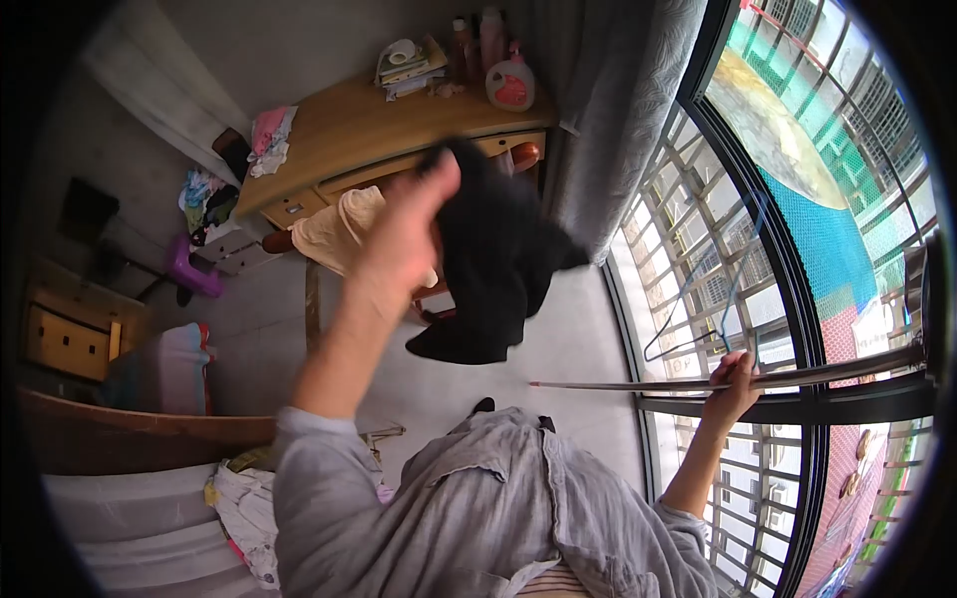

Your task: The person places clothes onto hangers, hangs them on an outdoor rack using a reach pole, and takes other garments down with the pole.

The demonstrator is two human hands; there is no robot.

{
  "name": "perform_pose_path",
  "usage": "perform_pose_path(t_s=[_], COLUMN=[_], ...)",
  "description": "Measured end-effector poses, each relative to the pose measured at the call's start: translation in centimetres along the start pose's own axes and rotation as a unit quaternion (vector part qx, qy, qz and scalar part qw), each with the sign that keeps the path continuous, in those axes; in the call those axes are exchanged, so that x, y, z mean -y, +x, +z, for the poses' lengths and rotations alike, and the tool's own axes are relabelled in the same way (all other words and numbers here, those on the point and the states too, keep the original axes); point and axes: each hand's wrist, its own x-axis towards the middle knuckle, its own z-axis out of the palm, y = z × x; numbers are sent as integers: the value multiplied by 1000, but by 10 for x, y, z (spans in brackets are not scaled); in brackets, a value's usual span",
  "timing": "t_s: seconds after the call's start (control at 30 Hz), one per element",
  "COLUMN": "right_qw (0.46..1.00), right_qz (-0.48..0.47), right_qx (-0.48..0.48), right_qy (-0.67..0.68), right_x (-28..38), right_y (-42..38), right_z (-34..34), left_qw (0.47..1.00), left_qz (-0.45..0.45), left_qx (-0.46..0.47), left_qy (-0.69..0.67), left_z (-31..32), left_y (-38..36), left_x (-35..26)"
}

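Fingers of the left hand [404,239] are closed on the black cloth [488,249], which hangs in loose, blurred folds above the grey floor [588,344]. The right hand [736,387] has its fingers wrapped around the metal pole [832,375], beside the window bars [688,199]. The blue hanger [681,351] reaches up from just by that hand; whether the fingers also grip it, I cannot tell. Past the left hand lies the beige cloth [344,227], in front of the desk [344,125]. Papers [407,68] and the pump bottle [510,84] stand toward its far side.
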Motion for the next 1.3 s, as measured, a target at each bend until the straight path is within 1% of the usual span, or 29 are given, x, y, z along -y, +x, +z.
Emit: perform_pose_path(t_s=[0.07,0.13,0.2,0.3,0.33,0.37,0.4,0.43,0.47,0.5,0.53,0.57,0.6,0.63,0.67,0.7,0.73,0.8,0.83,0.93,0.97,1.07,1.13,1.2,1.3], right_qw=[1000,1000,1000,998,998,996,994,993,992,992,992,990,991,992,993,993,993,994,992,996,996,996,996,996,990], right_qz=[9,-3,-6,-17,-20,-30,-40,-38,-33,-24,-14,-13,-14,-15,-16,-1,2,8,-4,-6,-9,-22,15,-3,5], right_qx=[-23,-18,-9,-67,-61,-85,-105,-114,-120,-119,-119,-131,-121,-113,-105,-105,-105,-100,-126,-74,-75,-54,-54,-60,-113], right_qy=[-11,-10,-9,-7,-14,-7,0,-17,-30,-36,-42,-45,-51,-56,-61,-61,-56,-44,-31,-51,-53,-70,-62,-66,-81], right_x=[2,-2,1,2,8,4,1,2,4,4,4,4,4,2,0,-1,-5,-10,-12,-12,-12,-18,-17,-22,-27], right_y=[-2,2,2,-4,-8,-10,-10,-12,-12,-13,-12,-12,-11,-10,-9,-7,-3,2,3,2,1,0,0,1,2], right_z=[-3,-9,-6,4,10,11,12,17,22,24,29,37,42,45,47,51,53,62,76,91,96,96,94,91,92], left_qw=[984,957,931,902,895,888,887,817,795,755,741,749,770,727,728,599,452,453,453,486,496,499,448,429,387], left_qz=[116,248,309,381,399,416,400,387,200,187,282,227,110,114,113,169,219,242,256,274,328,372,419,449,512], left_qx=[86,29,91,43,33,21,-17,-94,-95,-92,-42,-8,-10,-47,-50,-70,-88,-85,-86,-1,-4,-21,-85,-119,-73], left_qy=[101,146,172,200,198,196,231,417,565,622,609,622,628,676,674,779,860,854,850,830,804,782,785,775,763], left_z=[22,35,28,8,-7,-24,-48,-80,-103,-125,-191,-211,-203,-213,-209,-209,-211,-222,-227,-244,-247,-276,-319,-314,-293], left_y=[21,47,75,118,137,157,180,207,217,218,242,223,186,158,118,84,64,55,51,48,43,26,16,2,-3], left_x=[-47,-76,-111,-146,-153,-156,-154,-149,-142,-114,-75,-57,-50,-32,-18,-4,3,-2,-4,-26,-34,-58,-73,-104,-148])
